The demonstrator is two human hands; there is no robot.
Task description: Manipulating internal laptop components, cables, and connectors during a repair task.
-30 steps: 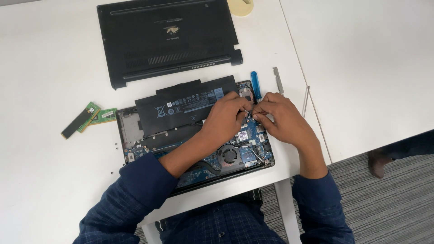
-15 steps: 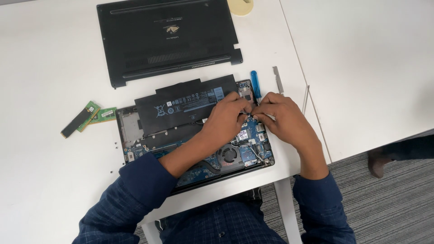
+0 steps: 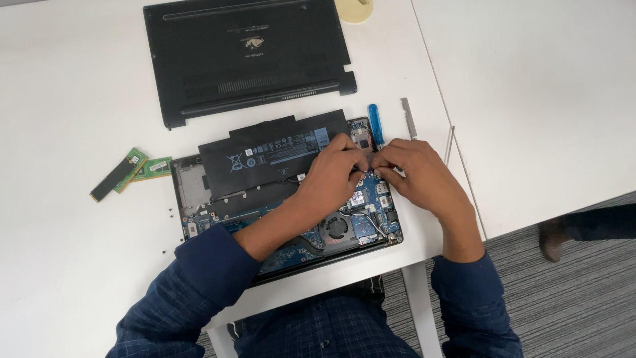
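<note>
An opened laptop point(image 3: 218, 212) lies on the white table with its black battery point(image 3: 265, 156) and blue circuit board exposed. My left hand point(image 3: 331, 176) and my right hand point(image 3: 414, 172) meet over the board's right side, fingertips pinched together on a small part or cable that the fingers hide. A round fan point(image 3: 336, 227) shows just below my left wrist. A blue-handled screwdriver point(image 3: 375, 124) lies right above my right hand's fingers.
The laptop's black bottom cover point(image 3: 245, 56) rests at the table's far side. Two green memory modules point(image 3: 129, 170) lie left of the laptop, with tiny screws near them. A grey metal tool point(image 3: 409, 118) and a roll of tape point(image 3: 353, 10) lie farther back. A shoe point(image 3: 553, 238) is on the carpet.
</note>
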